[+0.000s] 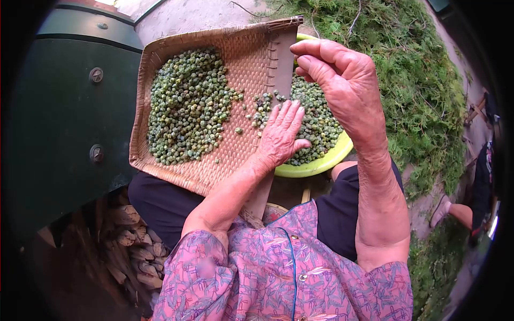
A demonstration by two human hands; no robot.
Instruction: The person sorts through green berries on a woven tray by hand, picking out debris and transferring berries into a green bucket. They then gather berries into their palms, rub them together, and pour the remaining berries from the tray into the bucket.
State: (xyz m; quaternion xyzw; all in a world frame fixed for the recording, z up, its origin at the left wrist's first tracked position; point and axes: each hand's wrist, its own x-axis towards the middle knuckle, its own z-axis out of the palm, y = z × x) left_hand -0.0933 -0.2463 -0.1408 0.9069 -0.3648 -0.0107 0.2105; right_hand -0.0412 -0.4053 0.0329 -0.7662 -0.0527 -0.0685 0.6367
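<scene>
A woven winnowing basket (254, 80) rests across my lap, with a large heap of small round green berries (187, 107) on its left side. My left hand (281, 131) lies palm down with fingers stretched out, at the basket's flat open edge. Under and beside its fingertips is a small cluster of berries (262, 109). Beyond that edge, a yellow-green basin (321, 163) holds more of the same berries. Raised above the basin, my right hand (342, 75) has its thumb and fingers pinched together. Whatever is between those fingertips, if anything, cannot be made out.
Cut leafy green branches (423, 101) cover the ground at the right. A dark green riveted panel (69, 117) stands close on the left, with split firewood (136, 241) below it. Another person's leg and shoe (441, 211) show at the far right.
</scene>
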